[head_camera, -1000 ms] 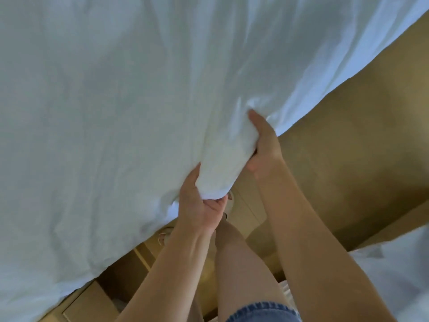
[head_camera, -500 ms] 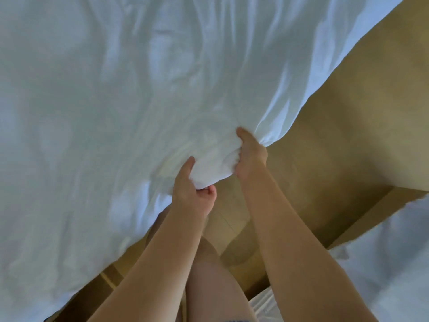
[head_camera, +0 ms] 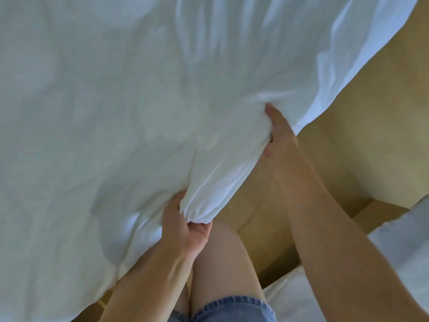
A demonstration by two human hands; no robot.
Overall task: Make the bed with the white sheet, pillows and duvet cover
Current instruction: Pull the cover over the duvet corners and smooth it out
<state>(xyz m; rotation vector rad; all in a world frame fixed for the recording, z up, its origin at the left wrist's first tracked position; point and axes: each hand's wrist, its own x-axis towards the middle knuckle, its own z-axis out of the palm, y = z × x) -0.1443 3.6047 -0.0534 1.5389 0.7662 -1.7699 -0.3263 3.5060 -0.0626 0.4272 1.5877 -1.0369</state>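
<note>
White sheet (head_camera: 139, 112) bunched between left hand (head_camera: 185, 231), right hand (head_camera: 278, 138)

A tan floor (head_camera: 383, 108) of large smooth panels runs along the right side, with darker seams showing near the lower middle. A billowed white sheet (head_camera: 116, 112) covers most of the view and hides whatever lies beneath it. More white bedding (head_camera: 301, 303) rests at the lower right corner.

sheet (head_camera: 139, 112) above floor (head_camera: 348, 147), leg (head_camera: 222, 263) below — bedding (head_camera: 406, 240) right
</note>
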